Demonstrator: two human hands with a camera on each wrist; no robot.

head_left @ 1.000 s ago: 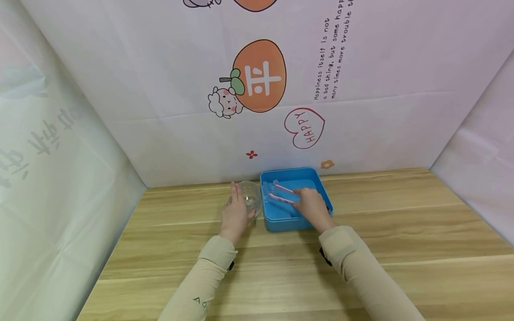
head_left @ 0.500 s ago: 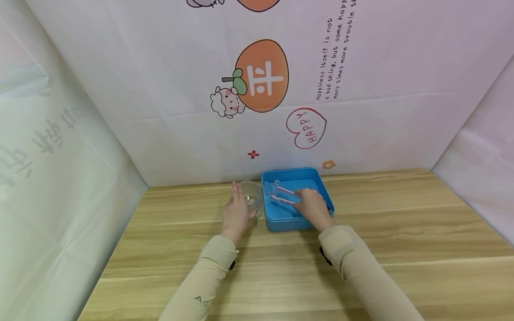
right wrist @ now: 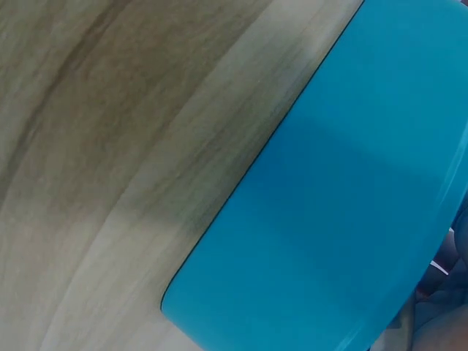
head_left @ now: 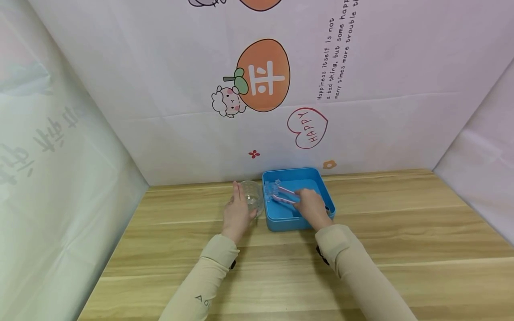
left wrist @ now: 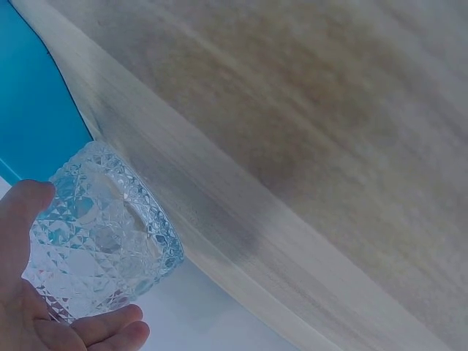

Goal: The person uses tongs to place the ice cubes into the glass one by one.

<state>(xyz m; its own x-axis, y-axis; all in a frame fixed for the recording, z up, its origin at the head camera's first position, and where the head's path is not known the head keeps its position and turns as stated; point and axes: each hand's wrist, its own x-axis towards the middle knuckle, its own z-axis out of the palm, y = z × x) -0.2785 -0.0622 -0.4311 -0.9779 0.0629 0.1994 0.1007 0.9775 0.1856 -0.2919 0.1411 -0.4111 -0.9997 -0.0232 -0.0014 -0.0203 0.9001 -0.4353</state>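
A clear cut-glass bowl [head_left: 253,195] stands on the table against the left side of a blue box [head_left: 297,224]. My left hand [head_left: 236,217] holds the glass bowl, with the thumb on one side of its patterned wall [left wrist: 102,234] and fingers on the other. Over the box, my right hand [head_left: 313,207] grips pink-and-white tongs [head_left: 285,200]. Their two arms are spread, and the tips are among several small clear cubes [head_left: 270,191] at the box's left end. Whether a cube sits between the tips is too small to tell. The right wrist view shows mainly the box's outer wall [right wrist: 314,212].
The wooden table [head_left: 257,285] meets a printed white backdrop [head_left: 192,147] just behind the box and bowl. White sheets [head_left: 72,147] hang at both sides. A small dark object [head_left: 328,210] shows at the box's right end, partly behind my right hand.
The tong tips have shifted slightly toward me, and the gap between them has narrowed a little. My left hand stays at the glass bowl. The head view has drifted slightly.
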